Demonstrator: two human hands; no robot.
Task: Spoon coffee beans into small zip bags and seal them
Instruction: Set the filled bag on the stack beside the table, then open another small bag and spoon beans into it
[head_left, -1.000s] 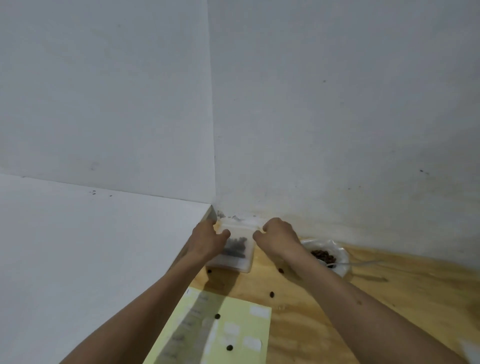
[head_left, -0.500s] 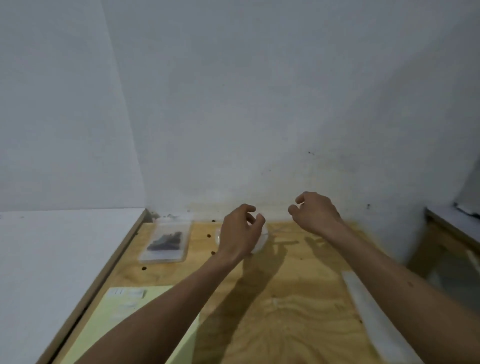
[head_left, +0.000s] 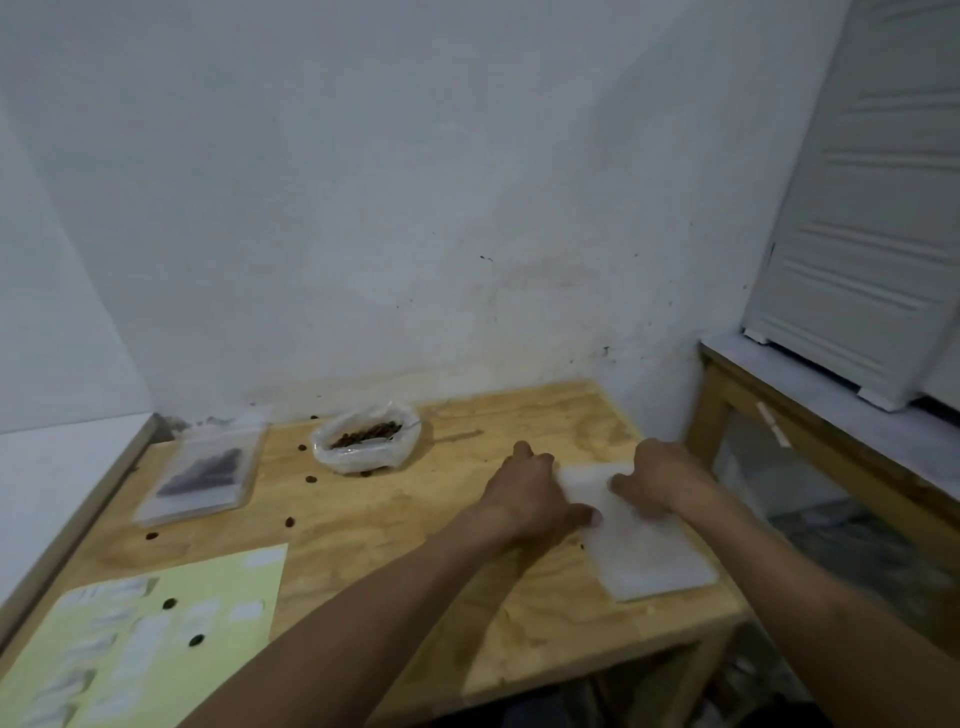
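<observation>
A flat stack of empty clear zip bags (head_left: 649, 553) lies at the right end of the wooden table (head_left: 395, 519). My left hand (head_left: 527, 493) rests at the stack's left edge, its thumb pressing on the top bag. My right hand (head_left: 660, 475) is at the far end of the stack, its fingers curled down and pinching the top bag. A crumpled plastic bag of coffee beans (head_left: 366, 441) stands at the back middle with a spoon in it. Filled zip bags (head_left: 202, 475) lie at the back left.
Loose beans (head_left: 289, 521) are scattered over the table. A pale yellow sheet (head_left: 150, 639) with white labels covers the front left corner. A white ledge runs along the left. To the right stands a second table (head_left: 810, 415) bearing a white cabinet.
Both hands left the filled bag at the back left and moved right across the table to the stack of empty bags. The view turned right and down.
</observation>
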